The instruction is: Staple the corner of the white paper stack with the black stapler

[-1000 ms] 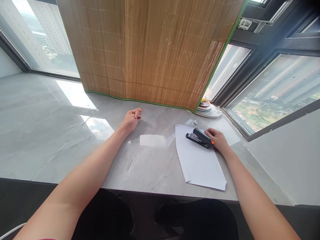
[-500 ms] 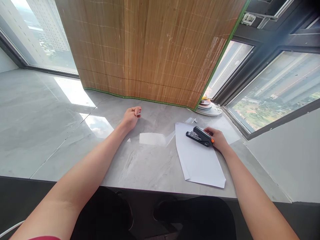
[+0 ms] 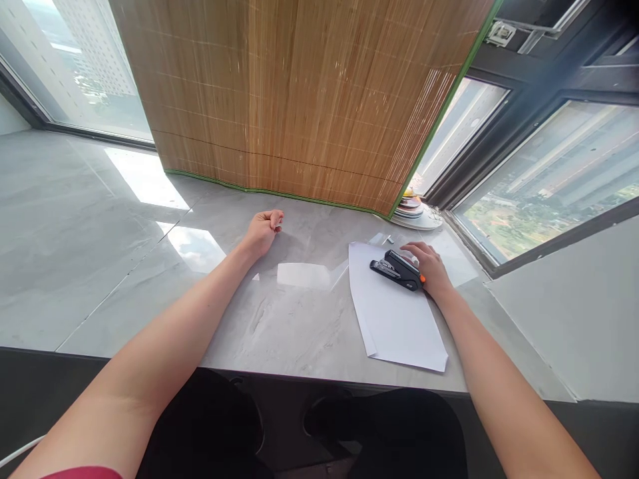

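Note:
A black stapler (image 3: 397, 271) with an orange part at its rear end lies on white paper (image 3: 394, 313), toward the right of the counter. My right hand (image 3: 430, 266) is beside the stapler's rear end, its fingers raised and apart at the far side; the hand is open. Whether the palm touches the stapler I cannot tell. To the left, my left hand (image 3: 263, 233) rests on the grey counter (image 3: 279, 319) with fingers curled in. Nothing shows in it, and no object lies close to it.
A bamboo mat (image 3: 279, 100) with green edging stands upright behind my hands. Stacked plates (image 3: 417, 216) sit at its right corner, near the window frame (image 3: 469, 153). A small metallic piece (image 3: 389, 239) lies just beyond the paper. The counter's front edge runs above my legs.
The fingers of my right hand have lifted and stretched out at the stapler's far side. My left hand keeps its pose. The view has shifted slightly.

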Motion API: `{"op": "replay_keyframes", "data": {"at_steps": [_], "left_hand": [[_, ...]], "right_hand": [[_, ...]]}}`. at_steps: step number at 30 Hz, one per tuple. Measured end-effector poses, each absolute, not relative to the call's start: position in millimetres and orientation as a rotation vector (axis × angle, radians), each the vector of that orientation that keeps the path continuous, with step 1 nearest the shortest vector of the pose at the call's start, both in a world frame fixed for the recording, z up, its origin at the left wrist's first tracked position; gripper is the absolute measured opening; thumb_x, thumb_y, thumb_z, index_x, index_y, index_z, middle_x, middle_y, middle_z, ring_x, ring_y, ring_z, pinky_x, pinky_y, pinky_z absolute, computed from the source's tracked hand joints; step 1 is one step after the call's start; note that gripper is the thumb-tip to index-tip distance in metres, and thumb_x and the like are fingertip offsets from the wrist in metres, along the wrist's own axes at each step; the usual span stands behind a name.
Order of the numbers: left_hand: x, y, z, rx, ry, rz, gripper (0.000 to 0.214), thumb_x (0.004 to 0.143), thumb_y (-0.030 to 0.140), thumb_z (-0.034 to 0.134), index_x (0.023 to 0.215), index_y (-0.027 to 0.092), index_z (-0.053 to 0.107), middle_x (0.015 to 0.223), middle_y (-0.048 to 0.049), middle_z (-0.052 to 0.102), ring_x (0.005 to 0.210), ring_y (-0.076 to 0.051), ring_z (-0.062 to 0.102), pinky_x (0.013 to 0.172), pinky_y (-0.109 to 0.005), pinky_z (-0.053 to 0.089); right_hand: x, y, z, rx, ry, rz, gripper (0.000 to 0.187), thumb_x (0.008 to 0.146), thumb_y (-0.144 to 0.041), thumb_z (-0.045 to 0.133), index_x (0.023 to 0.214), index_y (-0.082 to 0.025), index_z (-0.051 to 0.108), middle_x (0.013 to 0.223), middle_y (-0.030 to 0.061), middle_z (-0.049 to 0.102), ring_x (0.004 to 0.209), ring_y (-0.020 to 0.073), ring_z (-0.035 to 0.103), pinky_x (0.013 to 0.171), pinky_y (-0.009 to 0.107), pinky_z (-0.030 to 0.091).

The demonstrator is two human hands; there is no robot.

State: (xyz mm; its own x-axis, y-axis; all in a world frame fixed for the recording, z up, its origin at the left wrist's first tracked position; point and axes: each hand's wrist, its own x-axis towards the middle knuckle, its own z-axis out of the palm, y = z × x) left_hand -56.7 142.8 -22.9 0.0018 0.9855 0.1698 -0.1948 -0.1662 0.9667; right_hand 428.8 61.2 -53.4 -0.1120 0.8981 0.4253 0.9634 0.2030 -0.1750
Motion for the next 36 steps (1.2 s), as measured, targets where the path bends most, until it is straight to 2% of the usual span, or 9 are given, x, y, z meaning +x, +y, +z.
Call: {"op": "replay_keyframes", "data": {"at_steps": [6, 10, 15, 18, 21, 25, 28, 33, 36], "left_hand": [[-56, 144, -24, 1.179, 0.942, 1.415, 0.013, 0.043, 0.016, 0.045, 0.051, 0.019, 0.035, 0.092, -0.0055, 0.06, 0.082, -0.014, 0.051, 0.066, -0.025, 0.041], [-58, 146, -26, 1.173, 0.948, 1.422, 0.013, 0.042, 0.017, 0.044, 0.052, 0.019, 0.036, 0.093, -0.0057, 0.061, 0.082, -0.014, 0.051, 0.066, -0.025, 0.041], [-58, 145, -25, 1.142, 0.961, 1.438, 0.012, 0.042, 0.017, 0.044, 0.051, 0.019, 0.036, 0.094, -0.0057, 0.061, 0.082, -0.014, 0.052, 0.065, -0.024, 0.041], [-60, 145, -23, 1.126, 0.971, 1.438, 0.014, 0.043, 0.016, 0.046, 0.051, 0.019, 0.034, 0.094, -0.006, 0.062, 0.082, -0.015, 0.052, 0.065, -0.025, 0.042], [-62, 147, -23, 1.102, 0.978, 1.463, 0.015, 0.045, 0.016, 0.048, 0.052, 0.019, 0.035, 0.095, -0.0061, 0.063, 0.081, -0.015, 0.053, 0.065, -0.026, 0.043], [-67, 153, -26, 1.051, 0.95, 1.51, 0.017, 0.047, 0.011, 0.052, 0.052, 0.018, 0.037, 0.094, -0.0057, 0.062, 0.08, -0.014, 0.053, 0.064, -0.025, 0.042], [-76, 160, -25, 0.952, 0.891, 1.566, 0.026, 0.053, 0.006, 0.058, 0.052, 0.017, 0.035, 0.093, -0.0049, 0.062, 0.074, -0.011, 0.051, 0.061, -0.023, 0.04], [-121, 170, -16, 0.58, 0.732, 1.784, 0.044, 0.062, -0.001, 0.065, 0.06, 0.017, 0.026, 0.087, -0.0016, 0.064, 0.066, -0.009, 0.05, 0.058, -0.022, 0.039], [-151, 170, -12, 0.463, 0.719, 1.881, 0.049, 0.068, -0.003, 0.066, 0.065, 0.017, 0.022, 0.085, 0.001, 0.065, 0.065, -0.008, 0.052, 0.059, -0.021, 0.04]], "right_hand": [[435, 73, -67, -1.832, -1.934, -0.272, 0.038, 0.103, -0.037, 0.053, 0.13, -0.022, 0.075, 0.133, 0.0177, 0.074, 0.122, 0.0382, 0.067, 0.105, 0.055, 0.055], [436, 80, -69, -1.801, -2.061, -0.212, 0.047, 0.107, -0.038, 0.046, 0.143, -0.02, 0.069, 0.149, 0.0175, 0.068, 0.139, 0.0361, 0.062, 0.117, 0.055, 0.051], [435, 87, -73, -1.843, -2.18, -0.155, 0.055, 0.105, -0.026, 0.039, 0.157, -0.026, 0.059, 0.164, 0.012, 0.057, 0.154, 0.0335, 0.051, 0.124, 0.063, 0.044], [431, 86, -72, -1.918, -2.223, -0.167, 0.058, 0.107, -0.025, 0.037, 0.161, -0.033, 0.054, 0.167, 0.0087, 0.054, 0.158, 0.0347, 0.046, 0.123, 0.071, 0.04], [418, 82, -63, -1.963, -2.306, -0.149, 0.059, 0.108, -0.026, 0.035, 0.165, -0.032, 0.05, 0.17, 0.0092, 0.05, 0.161, 0.0361, 0.041, 0.122, 0.076, 0.038], [379, 81, -46, -2.026, -2.41, -0.096, 0.06, 0.11, -0.026, 0.032, 0.169, -0.028, 0.043, 0.175, 0.0104, 0.041, 0.165, 0.0347, 0.034, 0.123, 0.078, 0.034], [333, 86, -36, -2.003, -2.46, -0.116, 0.059, 0.112, -0.026, 0.029, 0.17, -0.025, 0.041, 0.177, 0.0096, 0.038, 0.166, 0.0328, 0.031, 0.126, 0.078, 0.029], [233, 96, -31, -1.797, -2.58, -0.11, 0.06, 0.11, -0.02, 0.033, 0.17, -0.025, 0.042, 0.176, 0.0115, 0.038, 0.165, 0.0347, 0.032, 0.127, 0.08, 0.026], [168, 105, -32, -1.655, -2.571, -0.029, 0.06, 0.11, -0.018, 0.035, 0.168, -0.029, 0.045, 0.175, 0.0095, 0.042, 0.164, 0.0355, 0.035, 0.128, 0.079, 0.026]]}}
